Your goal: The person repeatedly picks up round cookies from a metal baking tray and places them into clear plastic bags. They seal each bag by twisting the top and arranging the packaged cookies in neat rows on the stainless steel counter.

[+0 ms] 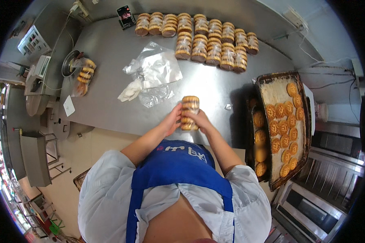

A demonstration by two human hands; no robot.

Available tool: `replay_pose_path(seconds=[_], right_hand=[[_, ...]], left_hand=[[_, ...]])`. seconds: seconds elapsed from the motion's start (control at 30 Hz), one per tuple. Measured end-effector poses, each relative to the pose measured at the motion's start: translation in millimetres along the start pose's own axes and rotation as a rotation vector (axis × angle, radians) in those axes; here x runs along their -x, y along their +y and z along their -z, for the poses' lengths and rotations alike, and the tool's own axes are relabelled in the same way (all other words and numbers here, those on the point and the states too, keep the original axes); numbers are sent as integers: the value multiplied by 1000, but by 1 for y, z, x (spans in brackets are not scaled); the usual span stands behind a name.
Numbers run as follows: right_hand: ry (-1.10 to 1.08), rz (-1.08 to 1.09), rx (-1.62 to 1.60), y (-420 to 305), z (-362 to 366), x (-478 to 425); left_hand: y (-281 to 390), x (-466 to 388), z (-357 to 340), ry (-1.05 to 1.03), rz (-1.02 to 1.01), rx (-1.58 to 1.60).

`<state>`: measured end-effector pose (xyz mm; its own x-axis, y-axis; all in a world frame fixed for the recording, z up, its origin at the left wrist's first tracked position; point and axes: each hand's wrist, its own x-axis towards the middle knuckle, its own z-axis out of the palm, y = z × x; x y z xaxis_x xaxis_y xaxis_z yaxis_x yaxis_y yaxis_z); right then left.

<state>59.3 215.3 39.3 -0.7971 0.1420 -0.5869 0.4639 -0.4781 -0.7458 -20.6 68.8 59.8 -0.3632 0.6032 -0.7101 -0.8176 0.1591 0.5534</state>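
Observation:
Between both hands I hold an upright-looking stack of round baked cakes, close to the near edge of the steel table. My left hand presses its left side with the fingers extended. My right hand grips the right side, its thumb across the front. Clear film seems to cover the stack, though blur hides the detail. Beyond my hands lie clear plastic bags and a crumpled white cloth or glove.
Several bagged cake stacks line the table's back. Another bagged stack lies left, near a metal pan and white card. At right, a dark-rimmed baking tray of loose cakes overlaps a second tray. Ovens stand beyond.

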Motion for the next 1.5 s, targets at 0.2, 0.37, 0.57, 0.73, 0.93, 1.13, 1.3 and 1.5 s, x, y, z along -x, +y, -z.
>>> replay_pose_path(seconds=[0.2,0.37,0.57,0.73,0.93,1.13,1.3,1.5], right_hand=[[285,249,190,-134,68,-90],[1145,334,935,-248,133,-132],[1559,152,1203,-260,207,-145],[1567,-174,959,-248,250,-175],[1353,-85,572,-232,279,-175],[1578,444,1319,-244,197,-220],[464,814,854,-220,-65,-285],[-115,1194,799,-162,-390,-301]], left_hand=[[26,25,54,5,-405,-502],[-12,39,153,176,-256,-504],[-1,80,195,357,-92,-536],[2,78,222,454,-138,-694],[46,72,205,546,-201,-904],[63,86,248,780,-661,-1248],[168,130,309,1268,-863,-1515],[223,144,384,1343,-736,-2019]])
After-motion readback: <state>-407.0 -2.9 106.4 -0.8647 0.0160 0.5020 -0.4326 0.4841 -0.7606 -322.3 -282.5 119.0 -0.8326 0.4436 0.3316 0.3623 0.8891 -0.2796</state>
